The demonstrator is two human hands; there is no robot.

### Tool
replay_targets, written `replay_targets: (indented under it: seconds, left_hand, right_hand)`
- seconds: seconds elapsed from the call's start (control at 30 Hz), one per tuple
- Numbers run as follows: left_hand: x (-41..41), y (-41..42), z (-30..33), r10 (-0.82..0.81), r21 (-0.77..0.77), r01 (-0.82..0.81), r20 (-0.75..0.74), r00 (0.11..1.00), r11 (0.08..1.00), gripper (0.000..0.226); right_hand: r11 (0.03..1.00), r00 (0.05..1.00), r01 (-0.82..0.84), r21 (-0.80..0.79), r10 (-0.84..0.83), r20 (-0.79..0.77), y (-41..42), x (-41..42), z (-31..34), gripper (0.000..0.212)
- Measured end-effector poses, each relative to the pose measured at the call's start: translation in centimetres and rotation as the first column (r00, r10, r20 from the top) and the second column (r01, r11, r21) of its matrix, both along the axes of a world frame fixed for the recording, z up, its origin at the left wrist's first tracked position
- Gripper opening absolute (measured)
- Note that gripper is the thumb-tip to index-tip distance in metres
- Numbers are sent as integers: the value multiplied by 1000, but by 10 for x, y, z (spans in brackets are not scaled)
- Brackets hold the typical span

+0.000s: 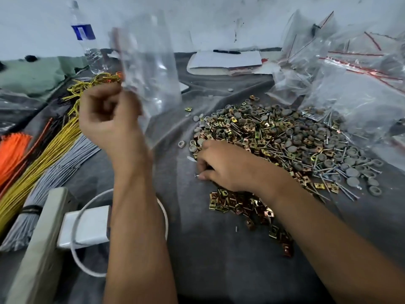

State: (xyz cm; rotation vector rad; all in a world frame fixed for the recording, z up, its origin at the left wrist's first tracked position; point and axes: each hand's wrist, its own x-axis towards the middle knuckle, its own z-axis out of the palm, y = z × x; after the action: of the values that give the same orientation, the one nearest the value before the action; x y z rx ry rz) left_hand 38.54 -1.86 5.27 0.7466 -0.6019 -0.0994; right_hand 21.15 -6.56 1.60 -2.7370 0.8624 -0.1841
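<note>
Right hand (221, 165) clutches a screw (198, 175) beside the pile (285, 137); left hand (109, 116) pinches the bag (151, 62) above it.

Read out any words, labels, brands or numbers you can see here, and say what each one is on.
No text here can be read.
Bottle label: blue with a white patch, print too blurred.
Notepad: shows no writing.
Pen: any print too small to read.
Bag in the left hand: clear, no print seen.
</note>
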Motion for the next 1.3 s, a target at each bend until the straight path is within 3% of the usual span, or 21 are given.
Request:
replay_targets:
  seconds: [0.03, 0.1, 0.17, 0.23, 0.33, 0.5, 0.87, 1.0, 1.07, 1.17, 1.2, 1.3]
  left_hand:
    - [-5, -3, -2, 107, 107, -130, 199, 974, 986, 15]
    - [-18, -11, -11, 89, 301, -287, 534, 841, 909, 12]
    - [-33, -20, -23, -84, 436, -327, 696, 713, 838, 11]
    - [-48, -28, -34, -244, 507, -304, 754, 610, 807, 11]
    - [-64, -35, -47, -391, 602, -247, 726, 566, 759, 12]
    - [-69, -38, -56, -420, 671, -160, 613, 669, 724, 13]
    - [-84, -32, -45, -562, 685, 219, 327, 760, 695, 24]
    - [-84, -29, -39, -545, 624, 320, 206, 813, 713, 26]
    - [-82, -29, -38, -458, 611, 269, 174, 872, 745, 28]
    - [-75, -32, -39, -317, 604, 175, 136, 939, 778, 26]
    - [-73, -32, -39, -293, 604, 163, 123, 948, 780, 26]
    - [-73, -33, -41, -278, 612, 151, 118, 953, 776, 25]
  right_hand:
    - [1000, 999, 13, 6, -13, 32, -1, -3, 0, 14]
    - [997, 981, 70, 40, -76, 176, -4, -15, 0, 12]
    - [990, 931, 138, 43, -144, 335, -8, -31, 3, 9]
    - [979, 870, 201, 47, -200, 451, -15, -51, 8, 7]
    - [961, 818, 271, 61, -263, 512, -25, -78, 10, 5]
    - [932, 732, 355, 79, -330, 596, -26, -93, -4, 15]
    - [941, 623, 338, -16, -211, 753, -23, -75, -7, 12]
    - [935, 695, 332, -121, -156, 702, -25, -73, -8, 20]
    - [941, 717, 308, -143, -131, 685, -25, -73, -7, 26]
    - [942, 676, 311, -129, -123, 727, -24, -80, -5, 19]
    - [956, 711, 272, -113, -120, 692, -23, -82, -4, 17]
    - [985, 943, 168, -41, -149, 297, -25, -84, -8, 29]
